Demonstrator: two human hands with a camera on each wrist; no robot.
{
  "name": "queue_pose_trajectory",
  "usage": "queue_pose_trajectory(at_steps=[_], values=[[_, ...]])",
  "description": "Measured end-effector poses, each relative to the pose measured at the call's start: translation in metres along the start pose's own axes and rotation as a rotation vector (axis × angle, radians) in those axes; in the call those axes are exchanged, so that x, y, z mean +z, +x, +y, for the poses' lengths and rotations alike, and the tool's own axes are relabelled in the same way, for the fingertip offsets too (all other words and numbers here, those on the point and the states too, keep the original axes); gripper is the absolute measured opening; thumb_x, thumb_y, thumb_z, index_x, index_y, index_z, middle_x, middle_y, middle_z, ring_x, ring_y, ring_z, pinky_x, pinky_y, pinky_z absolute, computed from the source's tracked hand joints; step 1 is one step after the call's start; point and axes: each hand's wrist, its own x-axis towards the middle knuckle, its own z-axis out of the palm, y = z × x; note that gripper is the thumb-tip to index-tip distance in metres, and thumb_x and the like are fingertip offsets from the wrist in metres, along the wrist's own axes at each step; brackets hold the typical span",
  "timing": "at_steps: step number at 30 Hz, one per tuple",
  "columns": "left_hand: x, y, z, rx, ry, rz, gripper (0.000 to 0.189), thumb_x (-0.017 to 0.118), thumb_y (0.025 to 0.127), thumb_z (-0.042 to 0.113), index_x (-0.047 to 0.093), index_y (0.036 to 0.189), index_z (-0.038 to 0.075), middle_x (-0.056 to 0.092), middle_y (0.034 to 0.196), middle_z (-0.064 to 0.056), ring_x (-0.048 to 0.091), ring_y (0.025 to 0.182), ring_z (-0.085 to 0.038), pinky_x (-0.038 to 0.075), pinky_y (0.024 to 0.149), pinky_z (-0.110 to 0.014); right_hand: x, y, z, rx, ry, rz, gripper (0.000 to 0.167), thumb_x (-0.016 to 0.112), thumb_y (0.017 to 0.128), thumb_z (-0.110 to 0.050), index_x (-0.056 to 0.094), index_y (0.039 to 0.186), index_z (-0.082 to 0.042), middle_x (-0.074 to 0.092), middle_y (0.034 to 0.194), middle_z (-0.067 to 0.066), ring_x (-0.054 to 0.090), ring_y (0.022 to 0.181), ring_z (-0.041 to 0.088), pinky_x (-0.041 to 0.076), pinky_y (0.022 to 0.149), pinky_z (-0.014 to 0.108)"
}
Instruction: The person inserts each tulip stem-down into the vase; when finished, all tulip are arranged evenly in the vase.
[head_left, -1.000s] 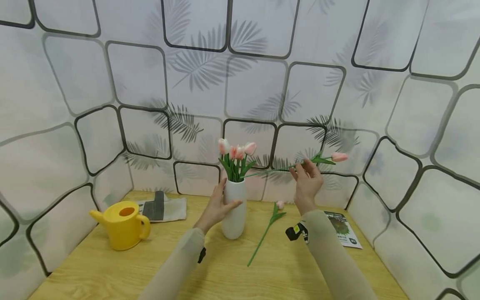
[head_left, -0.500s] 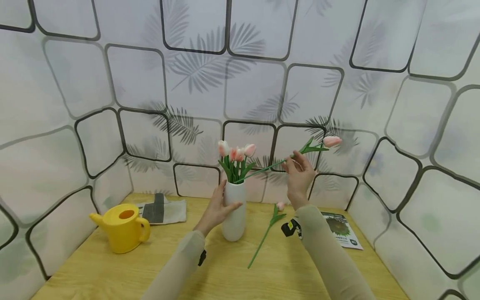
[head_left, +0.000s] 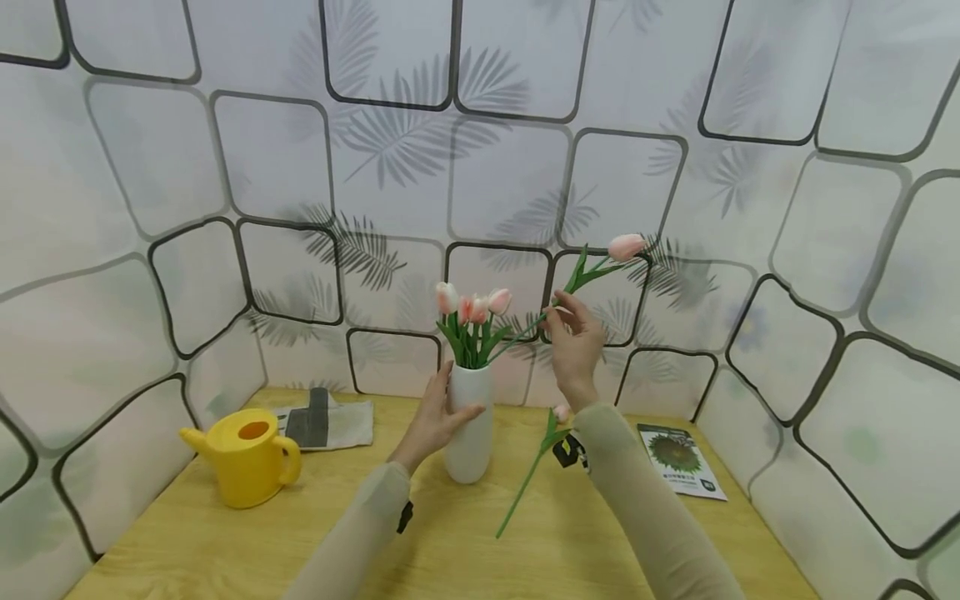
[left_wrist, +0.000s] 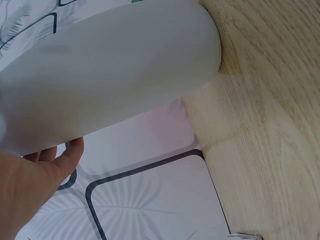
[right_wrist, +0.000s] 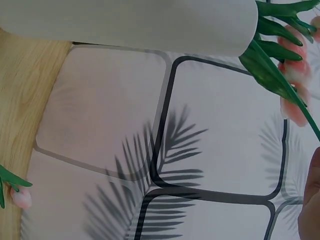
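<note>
A white vase (head_left: 468, 433) stands upright on the wooden table, holding several pink and white tulips (head_left: 472, 308). My left hand (head_left: 433, 421) grips the vase's upper part from the left, thumb across the front; the left wrist view has its fingers (left_wrist: 70, 157) along the vase wall. To the right of the bouquet, my right hand (head_left: 577, 346) pinches a pink tulip (head_left: 626, 247) by its stem below the leaves. That tulip slants, bloom up and right. In the right wrist view its stem (right_wrist: 282, 80) runs down to the vase mouth, its lower end hidden.
Another tulip (head_left: 528, 475) lies on the table between the vase and my right forearm. A yellow watering can (head_left: 251, 467) stands at the left, with a folded grey-and-white cloth (head_left: 337, 418) behind it. A packet with a sunflower picture (head_left: 681, 460) lies at the right.
My right hand has moved left and up toward the vase. The tulip in it has turned from nearly level to steeply slanted, its stem end now at the vase mouth. My left hand stays put.
</note>
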Motion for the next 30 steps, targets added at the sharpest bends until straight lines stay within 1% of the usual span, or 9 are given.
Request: queue_pose_trajectory(at_steps=[2,5,9,12,14,18,23,24,30], values=[[0.0,0.0,0.0,-0.004,-0.003,-0.004,0.1,0.074,0.088,0.039,0.01,0.159,0.01,0.027,0.154,-0.023,0.037,0.138,-0.042,0.038,0.106,-0.062,0.004,-0.001,0.0,-0.009,-0.017,-0.022,0.03,0.065,0.091,0.004,0.066,0.121,0.003,0.06,0.118,0.027,0.066,0.083,0.009,0.058,0.072,0.021],[-0.001,0.0,0.0,0.003,-0.005,0.002,0.099,0.074,0.088,0.039,0.011,0.158,0.009,0.027,0.153,-0.024,0.038,0.137,-0.043,0.039,0.105,-0.062,0.01,-0.003,0.001,-0.034,-0.065,-0.068,0.029,0.066,0.091,0.002,0.066,0.12,0.002,0.062,0.118,0.025,0.065,0.084,0.007,0.058,0.074,0.025],[-0.001,0.001,0.0,0.004,0.0,0.012,0.099,0.074,0.088,0.039,0.012,0.158,0.009,0.03,0.152,-0.024,0.04,0.135,-0.042,0.04,0.104,-0.061,0.018,-0.008,0.004,-0.05,-0.117,-0.131,0.025,0.066,0.092,-0.001,0.067,0.117,-0.001,0.066,0.112,0.019,0.067,0.086,0.019,0.059,0.074,0.034],[-0.001,0.001,-0.001,0.003,0.002,0.02,0.099,0.075,0.087,0.038,0.013,0.158,0.008,0.031,0.151,-0.024,0.04,0.136,-0.041,0.039,0.106,-0.061,0.022,-0.013,0.008,-0.041,-0.16,-0.17,0.023,0.066,0.092,-0.004,0.062,0.115,-0.001,0.066,0.11,0.017,0.067,0.092,0.027,0.059,0.073,0.033],[0.0,0.001,-0.002,0.002,-0.001,0.023,0.099,0.075,0.087,0.037,0.013,0.158,0.007,0.031,0.151,-0.023,0.04,0.135,-0.041,0.039,0.106,-0.06,0.025,-0.016,0.012,-0.035,-0.19,-0.184,0.024,0.067,0.092,-0.005,0.059,0.115,-0.001,0.067,0.11,0.017,0.067,0.093,0.028,0.057,0.07,0.028],[0.001,-0.001,-0.003,0.0,-0.002,0.02,0.098,0.075,0.087,0.038,0.013,0.158,0.007,0.031,0.152,-0.023,0.04,0.136,-0.04,0.038,0.107,-0.06,0.03,-0.025,0.015,-0.043,-0.221,-0.17,0.029,0.07,0.09,-0.004,0.056,0.115,-0.004,0.069,0.108,0.016,0.068,0.091,0.023,0.053,0.066,0.019],[0.003,-0.003,-0.004,0.003,0.011,0.019,0.098,0.074,0.088,0.039,0.013,0.158,0.008,0.032,0.151,-0.023,0.041,0.135,-0.04,0.039,0.106,-0.061,0.032,-0.032,0.016,-0.076,-0.209,-0.14,0.028,0.071,0.089,-0.003,0.057,0.113,-0.005,0.07,0.101,0.016,0.067,0.086,0.016,0.055,0.067,0.019],[0.003,-0.003,-0.004,0.003,0.013,0.02,0.098,0.074,0.088,0.039,0.013,0.158,0.009,0.032,0.151,-0.023,0.041,0.135,-0.04,0.039,0.106,-0.061,0.032,-0.033,0.017,-0.078,-0.206,-0.134,0.027,0.071,0.089,-0.003,0.057,0.113,-0.005,0.069,0.1,0.015,0.066,0.086,0.018,0.055,0.066,0.019],[0.002,-0.001,-0.003,0.009,0.016,0.02,0.098,0.074,0.087,0.039,0.013,0.158,0.009,0.031,0.151,-0.023,0.04,0.135,-0.04,0.039,0.105,-0.061,0.033,-0.038,-0.014,-0.024,-0.191,-0.076,0.028,0.067,0.09,0.002,0.054,0.114,0.005,0.066,0.1,0.023,0.06,0.085,0.016,0.049,0.065,0.014]])
